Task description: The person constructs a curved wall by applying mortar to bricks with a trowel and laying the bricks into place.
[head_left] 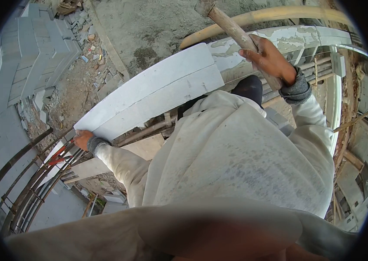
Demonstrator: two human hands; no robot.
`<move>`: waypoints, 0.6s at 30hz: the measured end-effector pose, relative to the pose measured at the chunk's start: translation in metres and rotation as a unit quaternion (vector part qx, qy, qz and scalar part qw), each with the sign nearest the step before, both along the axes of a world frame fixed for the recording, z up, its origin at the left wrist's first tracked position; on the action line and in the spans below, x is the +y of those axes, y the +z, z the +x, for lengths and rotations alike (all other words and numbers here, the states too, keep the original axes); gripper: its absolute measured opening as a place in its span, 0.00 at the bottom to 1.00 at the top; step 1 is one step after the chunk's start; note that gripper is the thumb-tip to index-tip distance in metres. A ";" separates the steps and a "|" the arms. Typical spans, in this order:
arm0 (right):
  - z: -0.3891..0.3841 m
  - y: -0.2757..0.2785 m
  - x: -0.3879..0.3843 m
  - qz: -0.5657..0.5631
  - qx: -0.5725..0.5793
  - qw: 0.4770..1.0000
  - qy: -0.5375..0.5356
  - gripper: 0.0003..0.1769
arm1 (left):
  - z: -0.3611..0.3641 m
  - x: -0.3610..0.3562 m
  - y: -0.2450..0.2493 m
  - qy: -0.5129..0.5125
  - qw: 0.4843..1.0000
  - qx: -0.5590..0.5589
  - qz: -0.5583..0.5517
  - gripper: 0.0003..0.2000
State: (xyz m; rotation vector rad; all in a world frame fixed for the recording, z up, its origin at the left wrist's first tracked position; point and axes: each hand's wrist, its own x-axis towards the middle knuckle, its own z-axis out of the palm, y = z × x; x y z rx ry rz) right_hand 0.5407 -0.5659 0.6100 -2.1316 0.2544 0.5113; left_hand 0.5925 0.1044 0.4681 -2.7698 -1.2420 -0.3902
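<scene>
A hammer or mallet with a thick wooden handle (232, 31) is held in my right hand (267, 56), whose fingers wrap round the handle. Its head, cut off by the top edge of the view, points up and away from me. My left hand (82, 139) rests at the far left end of a white block (149, 89), its fingers bent over the block's end. The block lies on top of a wall in front of me. To its right the wall's top (231, 54) carries patches of grey mortar.
Stacked pale blocks (31, 52) stand at the upper left, near rubble (92, 56). Curved rusty rebar (31, 182) runs along the lower left. A bamboo pole (262, 16) lies beyond the wall. Wooden poles and a thin string are at the right.
</scene>
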 end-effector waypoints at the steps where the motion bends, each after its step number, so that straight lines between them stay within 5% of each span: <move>1: -0.002 0.004 0.002 0.009 -0.017 1.000 -0.003 0.22 | 0.000 -0.002 0.004 0.002 1.000 0.001 -0.005 0.26; 5: -0.017 -0.010 0.006 -0.027 -0.132 0.989 0.059 0.24 | 0.005 -0.003 0.002 -0.005 0.999 0.039 0.005 0.28; 18: -0.073 -0.052 0.091 -0.083 -0.134 0.969 0.188 0.21 | 0.014 0.018 -0.008 0.020 0.991 0.106 0.078 0.26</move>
